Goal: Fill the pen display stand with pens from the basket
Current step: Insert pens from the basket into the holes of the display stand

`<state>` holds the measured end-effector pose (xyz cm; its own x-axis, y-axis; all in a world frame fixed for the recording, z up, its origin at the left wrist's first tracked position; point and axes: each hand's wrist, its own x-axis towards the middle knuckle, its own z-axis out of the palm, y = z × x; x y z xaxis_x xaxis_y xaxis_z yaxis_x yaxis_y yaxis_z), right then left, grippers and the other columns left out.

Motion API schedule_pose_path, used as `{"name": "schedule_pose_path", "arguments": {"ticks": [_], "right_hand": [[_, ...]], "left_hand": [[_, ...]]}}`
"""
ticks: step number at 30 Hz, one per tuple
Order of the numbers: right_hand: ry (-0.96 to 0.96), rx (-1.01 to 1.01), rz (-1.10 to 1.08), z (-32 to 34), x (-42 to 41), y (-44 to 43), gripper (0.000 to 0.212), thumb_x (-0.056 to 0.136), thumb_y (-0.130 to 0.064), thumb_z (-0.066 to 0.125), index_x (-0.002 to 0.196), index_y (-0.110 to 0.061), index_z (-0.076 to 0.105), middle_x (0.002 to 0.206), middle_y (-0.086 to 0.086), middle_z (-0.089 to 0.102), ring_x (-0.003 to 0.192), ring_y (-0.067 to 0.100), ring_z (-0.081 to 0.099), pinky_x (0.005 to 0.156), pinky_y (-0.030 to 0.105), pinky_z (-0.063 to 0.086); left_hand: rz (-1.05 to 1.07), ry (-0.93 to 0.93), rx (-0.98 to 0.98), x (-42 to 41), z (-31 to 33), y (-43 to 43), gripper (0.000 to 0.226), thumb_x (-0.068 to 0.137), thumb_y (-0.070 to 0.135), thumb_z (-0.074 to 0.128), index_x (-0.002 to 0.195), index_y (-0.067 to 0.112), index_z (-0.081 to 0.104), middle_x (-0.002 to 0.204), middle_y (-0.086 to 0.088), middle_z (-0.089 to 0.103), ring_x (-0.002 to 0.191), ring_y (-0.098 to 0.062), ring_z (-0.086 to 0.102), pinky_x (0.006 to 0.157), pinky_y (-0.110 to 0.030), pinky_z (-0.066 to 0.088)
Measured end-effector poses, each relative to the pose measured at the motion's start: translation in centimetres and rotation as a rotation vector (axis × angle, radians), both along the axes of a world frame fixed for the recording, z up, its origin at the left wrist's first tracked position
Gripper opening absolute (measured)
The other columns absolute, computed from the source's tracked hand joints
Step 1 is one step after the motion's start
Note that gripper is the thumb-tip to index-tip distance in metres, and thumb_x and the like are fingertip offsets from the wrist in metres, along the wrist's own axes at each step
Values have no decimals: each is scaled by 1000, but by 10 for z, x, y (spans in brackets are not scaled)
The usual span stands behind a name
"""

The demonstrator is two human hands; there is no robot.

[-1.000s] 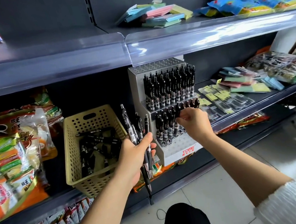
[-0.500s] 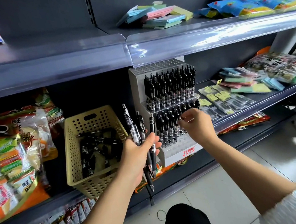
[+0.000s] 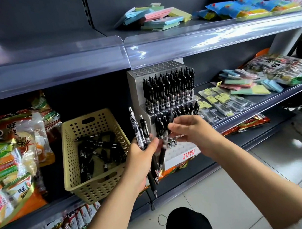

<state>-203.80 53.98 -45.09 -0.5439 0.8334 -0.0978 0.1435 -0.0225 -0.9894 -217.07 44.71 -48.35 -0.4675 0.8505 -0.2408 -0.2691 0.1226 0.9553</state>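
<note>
The grey stepped pen display stand (image 3: 180, 154) sits on the middle shelf. Black pens (image 3: 168, 92) pack its upper row and more stand in the row below; the top step and the front step show bare holes. To its left, a beige perforated basket (image 3: 98, 192) holds several loose black pens (image 3: 98, 151). My left hand (image 3: 141, 158) grips a bundle of black pens (image 3: 142, 130) in front of the stand. My right hand (image 3: 191, 130) is beside it and pinches the top of one blurred pen (image 3: 161, 154) from that bundle.
Snack bags (image 3: 11, 162) crowd the shelf left of the basket. Sticky note pads and packaged refills (image 3: 225, 102) lie right of the stand. The upper shelf's clear lip (image 3: 176, 46) overhangs the stand. The tiled floor (image 3: 229, 190) is below.
My right hand has left the stand's lower row and moved left and down to the bundle. My left hand has stayed put, still gripping the pens.
</note>
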Motion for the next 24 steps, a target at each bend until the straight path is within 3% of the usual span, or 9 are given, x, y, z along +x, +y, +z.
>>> {"name": "schedule_pose_path", "arguments": {"ticks": [2,6,10,15,21,24], "right_hand": [[15,116,-154,7,7,9,9,88,-10,61,80,-8,64,76,4,67,74,19,65,68,26,55],[-228,606,-442,8,13,24,12,89,-22,63,90,-10,65,79,4,68,68,16,62,61,24,50],[-301,722,-496,0,8,34,16,88,-22,64,91,-6,66,78,5,67,69,19,61,62,29,49],[-400,722,-469,-12,0,44,15,88,-20,64,88,-5,68,74,3,66,65,16,59,58,25,41],[-477,646,-405,-27,-3,49,15,88,-18,64,76,-8,65,59,-1,59,49,8,48,47,18,35],[-523,585,-382,-37,-4,53,23,88,-16,64,69,-2,62,60,12,63,49,17,46,49,25,37]], "left_hand": [[14,-54,24,-3,-1,0,19,88,13,62,106,15,57,102,-7,70,88,-16,69,69,-32,57],[26,-92,32,-5,-3,0,13,88,12,63,100,15,60,93,-6,66,76,-12,64,75,-36,59],[48,-83,32,-5,-2,-2,19,88,15,63,107,12,60,89,-2,62,71,-7,60,76,-35,58],[67,-66,9,-11,3,-1,30,87,20,64,113,7,57,92,-6,62,56,-1,65,76,-35,58],[139,-69,49,-18,5,2,31,87,18,65,113,4,56,95,-1,64,76,-8,64,71,-32,59],[146,-98,66,-19,6,3,30,87,18,65,113,4,56,96,3,64,82,-9,65,69,-30,59]]}}
